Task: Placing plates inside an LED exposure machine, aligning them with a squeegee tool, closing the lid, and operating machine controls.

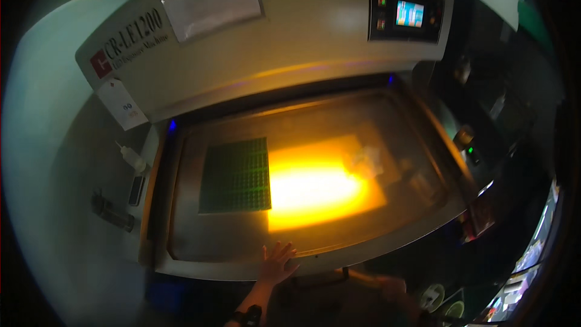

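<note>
A dark green, nearly square board (pixel 235 175), 1 sheet patterned in small rows, lies flat on a machine's bed (pixel 200 236) beside a yellow glow (pixel 321 188). The left hand (pixel 278 266), fingers apart, reaches the front edge; the right hand's (pixel 393 288) finger position is too dim to tell.

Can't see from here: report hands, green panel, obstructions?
Left hand open at front rim; right hand dim, grip unclear. Green panel flat on bed. Bright glare beside it hides detail.
</note>
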`<action>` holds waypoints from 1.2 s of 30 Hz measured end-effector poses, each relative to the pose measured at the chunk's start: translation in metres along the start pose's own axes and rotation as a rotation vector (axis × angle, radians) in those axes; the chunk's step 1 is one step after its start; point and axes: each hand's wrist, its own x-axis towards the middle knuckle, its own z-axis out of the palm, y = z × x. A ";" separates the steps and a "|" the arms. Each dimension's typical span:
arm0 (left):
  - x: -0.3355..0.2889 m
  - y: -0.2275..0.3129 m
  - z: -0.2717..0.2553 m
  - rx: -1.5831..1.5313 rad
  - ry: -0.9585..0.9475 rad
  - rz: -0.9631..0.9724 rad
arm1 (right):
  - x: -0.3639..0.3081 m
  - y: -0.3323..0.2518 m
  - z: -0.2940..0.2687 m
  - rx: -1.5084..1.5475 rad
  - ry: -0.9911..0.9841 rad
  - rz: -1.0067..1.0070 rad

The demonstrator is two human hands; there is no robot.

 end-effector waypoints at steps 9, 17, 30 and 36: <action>-0.094 -0.005 0.002 -0.789 -0.674 0.343 | -0.083 -0.059 -0.072 -0.186 0.216 -0.478; -0.105 -0.059 -0.195 0.001 0.053 -0.137 | 0.023 -0.271 -0.136 -0.179 0.482 -0.776; 0.070 -0.342 -0.156 0.220 -0.445 0.016 | 0.259 -0.393 -0.180 -0.244 0.307 -0.767; 0.267 -0.564 -0.125 0.144 0.057 -0.046 | 0.495 -0.500 -0.306 -0.316 0.610 -0.727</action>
